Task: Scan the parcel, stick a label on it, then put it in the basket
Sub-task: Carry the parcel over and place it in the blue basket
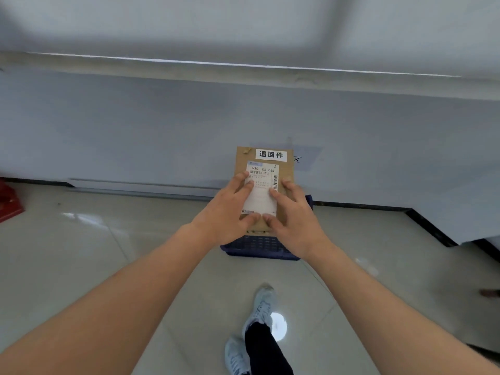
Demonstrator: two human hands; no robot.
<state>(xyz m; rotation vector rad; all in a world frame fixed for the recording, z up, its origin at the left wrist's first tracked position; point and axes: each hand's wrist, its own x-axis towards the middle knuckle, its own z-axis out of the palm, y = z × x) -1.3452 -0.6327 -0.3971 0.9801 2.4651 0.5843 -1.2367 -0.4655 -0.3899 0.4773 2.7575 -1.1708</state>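
A brown cardboard parcel (286,169) is held out in front of me, flat face up, above a dark blue plastic basket (257,246) on the floor. The parcel carries a white shipping label (262,196) with barcodes and a smaller white sticker (271,154) with black characters near its top edge. My left hand (227,212) grips the parcel's left side, fingers lying over the shipping label. My right hand (295,212) grips the right side the same way. Most of the basket is hidden behind the parcel and my hands.
A pale blue-grey wall (162,125) runs right behind the basket, with a dark skirting strip along the tiled floor (81,253). A red object (9,201) sits at the far left edge. My feet in light sneakers (259,307) stand below.
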